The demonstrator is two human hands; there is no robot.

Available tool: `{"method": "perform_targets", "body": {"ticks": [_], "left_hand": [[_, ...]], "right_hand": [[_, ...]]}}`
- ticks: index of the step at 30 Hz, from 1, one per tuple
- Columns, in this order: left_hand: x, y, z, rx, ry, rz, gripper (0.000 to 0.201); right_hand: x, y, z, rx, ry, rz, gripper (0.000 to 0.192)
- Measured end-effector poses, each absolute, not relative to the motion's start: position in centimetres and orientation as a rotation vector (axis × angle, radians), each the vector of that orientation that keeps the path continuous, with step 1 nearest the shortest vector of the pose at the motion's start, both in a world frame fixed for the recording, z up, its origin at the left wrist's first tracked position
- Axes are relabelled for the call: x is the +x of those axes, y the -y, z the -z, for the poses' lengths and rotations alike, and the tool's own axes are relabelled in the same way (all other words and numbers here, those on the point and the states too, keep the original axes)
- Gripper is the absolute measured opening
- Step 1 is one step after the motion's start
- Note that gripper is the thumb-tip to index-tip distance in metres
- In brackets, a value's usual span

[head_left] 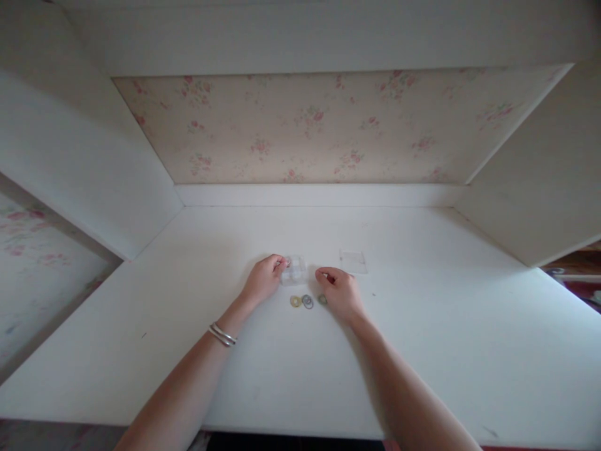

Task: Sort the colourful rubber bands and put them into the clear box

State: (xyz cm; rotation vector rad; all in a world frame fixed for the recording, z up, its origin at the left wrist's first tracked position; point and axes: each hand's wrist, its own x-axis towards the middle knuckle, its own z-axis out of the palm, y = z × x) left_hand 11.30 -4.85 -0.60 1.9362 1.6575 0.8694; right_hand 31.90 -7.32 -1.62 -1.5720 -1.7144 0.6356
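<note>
A small clear plastic box [295,270] sits on the white tabletop in front of me. My left hand [265,279] is closed at its left side, thumb and fingers pinching its edge. To the right of the box, my right hand [342,293] hovers low with thumb and fingertips pressed together; what they hold, if anything, is too small to make out. Nearer to me lie flat rings like washers: a gold-coloured one [295,302], silver ones [307,302] beside it, and a greenish one [322,300] partly hidden by my right hand.
Beyond my right hand lies a clear plastic lid [353,261]. The white tabletop [291,376] is bounded by a low back ledge [319,195] and side panels. Flowered wallpaper [310,131] covers the wall behind. A tiny dark sliver [144,335] rests at the left.
</note>
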Motion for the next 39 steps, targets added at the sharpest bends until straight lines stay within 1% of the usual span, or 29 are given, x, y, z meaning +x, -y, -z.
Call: {"method": "perform_targets", "body": {"ticks": [5, 9, 13, 17, 21, 27, 33, 39], "left_hand": [[11.2, 5.4, 0.6, 1.854, -1.594, -0.884, 0.028], [10.7, 6.5, 0.1, 1.857, -1.721, -0.876, 0.031], [10.6, 7.7, 0.1, 1.874, -1.789, -0.857, 0.028], [11.0, 8.2, 0.4, 1.903, -1.911, -0.761, 0.034], [11.3, 8.3, 0.3, 1.916, -1.993, -0.692, 0.04], [11.6, 8.3, 0.0, 1.95, -2.03, -0.571, 0.046], [11.8, 8.5, -0.3, 2.005, -2.015, -0.432, 0.046], [12.1, 8.8, -0.4, 2.039, -1.996, -0.387, 0.044]], "right_hand": [[31.9, 7.1, 1.7, -1.566, 1.691, -0.651, 0.03], [32.3, 6.8, 1.4, -1.571, 1.668, -0.673, 0.032], [33.3, 6.9, 0.6, -1.59, 1.75, -0.699, 0.03], [34.6, 7.4, -0.1, -1.551, 1.992, -0.768, 0.025], [35.4, 7.7, -0.4, -1.5, 2.148, -0.816, 0.024], [35.0, 7.9, -0.5, -1.542, 2.229, -0.718, 0.016], [34.8, 8.1, -0.5, -1.548, 2.265, -0.712, 0.021], [34.8, 8.2, -1.0, -1.569, 2.303, -0.737, 0.019]]}}
